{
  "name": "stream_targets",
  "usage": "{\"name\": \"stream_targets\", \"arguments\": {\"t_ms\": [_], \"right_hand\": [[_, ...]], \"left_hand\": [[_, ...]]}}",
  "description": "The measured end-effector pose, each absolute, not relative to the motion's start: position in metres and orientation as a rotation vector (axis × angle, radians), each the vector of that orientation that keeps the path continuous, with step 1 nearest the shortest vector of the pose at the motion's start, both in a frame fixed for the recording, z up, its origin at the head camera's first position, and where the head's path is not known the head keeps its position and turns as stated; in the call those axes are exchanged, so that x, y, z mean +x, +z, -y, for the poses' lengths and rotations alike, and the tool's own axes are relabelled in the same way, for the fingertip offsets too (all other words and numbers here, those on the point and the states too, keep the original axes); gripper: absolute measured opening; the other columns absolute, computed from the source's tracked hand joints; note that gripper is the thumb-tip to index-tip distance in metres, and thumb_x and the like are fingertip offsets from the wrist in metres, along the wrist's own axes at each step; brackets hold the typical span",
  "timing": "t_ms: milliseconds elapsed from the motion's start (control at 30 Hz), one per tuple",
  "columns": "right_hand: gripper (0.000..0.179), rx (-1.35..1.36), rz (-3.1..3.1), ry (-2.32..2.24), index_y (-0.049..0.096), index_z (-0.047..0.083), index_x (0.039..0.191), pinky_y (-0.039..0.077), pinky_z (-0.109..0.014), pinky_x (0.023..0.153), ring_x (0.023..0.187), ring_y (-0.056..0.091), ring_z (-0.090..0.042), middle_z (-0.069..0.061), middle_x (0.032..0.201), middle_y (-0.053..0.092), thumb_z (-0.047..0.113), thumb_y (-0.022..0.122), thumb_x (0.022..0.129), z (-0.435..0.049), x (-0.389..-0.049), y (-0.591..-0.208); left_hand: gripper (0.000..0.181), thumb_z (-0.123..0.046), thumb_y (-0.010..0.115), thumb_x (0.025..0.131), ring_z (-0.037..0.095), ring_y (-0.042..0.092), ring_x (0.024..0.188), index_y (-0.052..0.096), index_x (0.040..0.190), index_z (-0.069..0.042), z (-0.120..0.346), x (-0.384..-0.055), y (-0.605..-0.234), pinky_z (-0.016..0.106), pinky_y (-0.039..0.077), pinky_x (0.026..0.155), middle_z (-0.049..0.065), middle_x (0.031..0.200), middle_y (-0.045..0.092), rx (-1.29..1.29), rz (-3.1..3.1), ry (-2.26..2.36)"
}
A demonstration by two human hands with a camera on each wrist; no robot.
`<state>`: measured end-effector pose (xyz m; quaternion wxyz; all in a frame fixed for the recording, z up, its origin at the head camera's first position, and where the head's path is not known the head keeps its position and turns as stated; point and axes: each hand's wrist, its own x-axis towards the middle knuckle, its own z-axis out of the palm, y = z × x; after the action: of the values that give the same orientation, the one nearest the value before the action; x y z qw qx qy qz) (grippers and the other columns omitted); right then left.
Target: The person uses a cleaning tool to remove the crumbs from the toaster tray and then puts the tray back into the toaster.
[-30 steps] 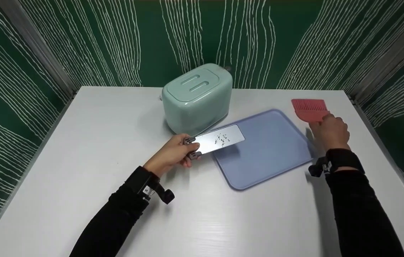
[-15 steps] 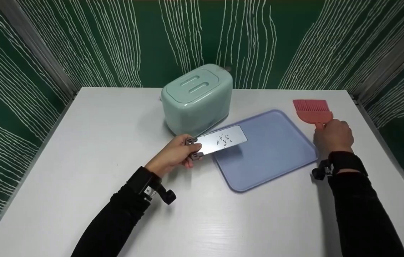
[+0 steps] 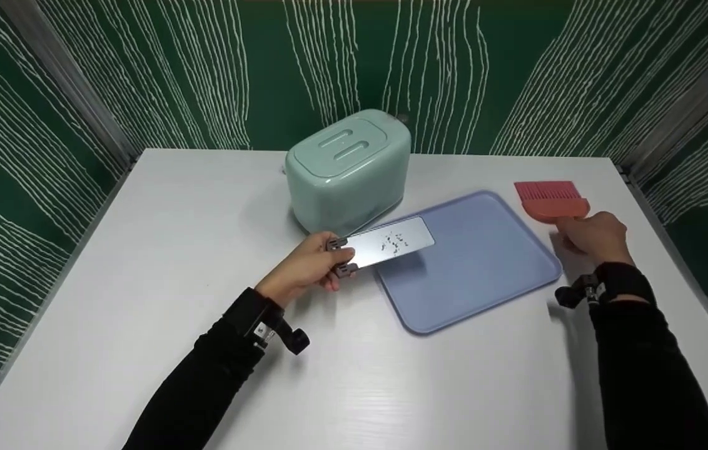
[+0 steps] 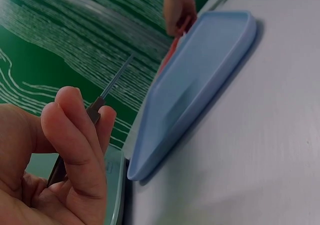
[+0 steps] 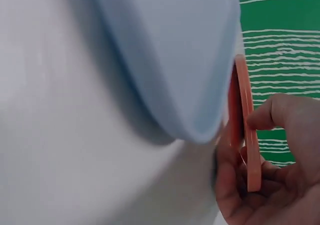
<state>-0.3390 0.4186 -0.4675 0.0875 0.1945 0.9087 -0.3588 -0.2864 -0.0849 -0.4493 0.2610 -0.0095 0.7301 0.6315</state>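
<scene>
My left hand (image 3: 307, 265) pinches a thin metal crumb tray (image 3: 369, 247) by its grey end, thumb on top. Dark crumbs (image 3: 395, 242) lie scattered on its surface. This tray is held above the left edge of a blue plastic tray (image 3: 473, 269), casting a shadow there. Edge-on, the crumb tray (image 4: 116, 77) looks like a thin strip in the left wrist view. At the right, my right hand (image 3: 596, 237) grips a red brush (image 3: 554, 201) by its handle, bristles pointing away. In the right wrist view, thumb and fingers close round the brush's handle (image 5: 253, 160).
A mint-green toaster (image 3: 348, 172) stands behind my left hand, close to the blue tray's back left edge. The white table (image 3: 141, 281) ends at green walls (image 3: 291, 75) with white lines on the back and sides.
My right hand with the brush has moved slightly right and toward me. The blue tray has shifted a little to the right. My left hand and the crumb tray have hardly moved.
</scene>
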Motion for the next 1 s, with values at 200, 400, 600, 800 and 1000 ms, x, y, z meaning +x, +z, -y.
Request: {"name": "stream_targets", "arguments": {"t_ms": [200, 400, 600, 800, 1000], "right_hand": [[0.028, 0.533, -2.366, -1.306, 0.060, 0.018, 0.074, 0.051, -0.024, 0.070, 0.071, 0.064, -0.007, 0.009, 0.071, 0.065, 0.023, 0.050, 0.100, -0.426, -0.336, -0.462], [0.031, 0.473, -2.375, -1.315, 0.052, 0.023, 0.070, 0.040, -0.027, 0.059, 0.062, 0.044, -0.011, 0.009, 0.066, 0.047, 0.027, 0.046, 0.100, -0.433, -0.334, -0.466], [0.052, 0.557, -2.511, -1.153, 0.051, 0.022, 0.067, 0.042, -0.028, 0.065, 0.065, 0.048, -0.014, 0.008, 0.064, 0.046, 0.058, 0.047, 0.104, -0.437, -0.330, -0.474], [0.070, 0.671, -2.629, -1.061, 0.055, 0.004, 0.093, 0.044, -0.033, 0.079, 0.094, 0.052, -0.028, -0.006, 0.084, 0.052, 0.072, 0.042, 0.102, -0.436, -0.321, -0.477], [0.100, 0.632, -2.711, -1.008, 0.041, -0.018, 0.152, 0.046, -0.058, 0.111, 0.139, 0.046, -0.052, -0.042, 0.153, 0.044, 0.070, 0.036, 0.105, -0.437, -0.313, -0.476]], "left_hand": [[0.019, -0.015, 0.063, 0.109, 0.009, 0.057, 0.050, 0.053, 0.122, -0.005, 0.085, -0.286, -0.450, 0.018, 0.048, 0.045, 0.009, 0.089, 0.074, -0.043, -1.972, 1.705], [0.018, -0.015, 0.062, 0.109, 0.008, 0.057, 0.049, 0.053, 0.121, -0.005, 0.086, -0.286, -0.451, 0.018, 0.049, 0.044, 0.010, 0.089, 0.075, -0.034, -1.956, 1.709], [0.020, -0.015, 0.062, 0.109, 0.008, 0.058, 0.050, 0.053, 0.123, -0.004, 0.085, -0.285, -0.451, 0.018, 0.050, 0.045, 0.011, 0.091, 0.075, -0.024, -1.948, 1.700], [0.020, -0.016, 0.063, 0.109, 0.009, 0.058, 0.050, 0.053, 0.123, -0.005, 0.085, -0.285, -0.450, 0.018, 0.050, 0.045, 0.012, 0.093, 0.075, -0.032, -1.954, 1.687], [0.017, -0.015, 0.063, 0.109, 0.007, 0.057, 0.049, 0.053, 0.119, -0.006, 0.085, -0.284, -0.449, 0.017, 0.049, 0.045, 0.010, 0.089, 0.074, -0.021, -1.952, 1.700]]}}
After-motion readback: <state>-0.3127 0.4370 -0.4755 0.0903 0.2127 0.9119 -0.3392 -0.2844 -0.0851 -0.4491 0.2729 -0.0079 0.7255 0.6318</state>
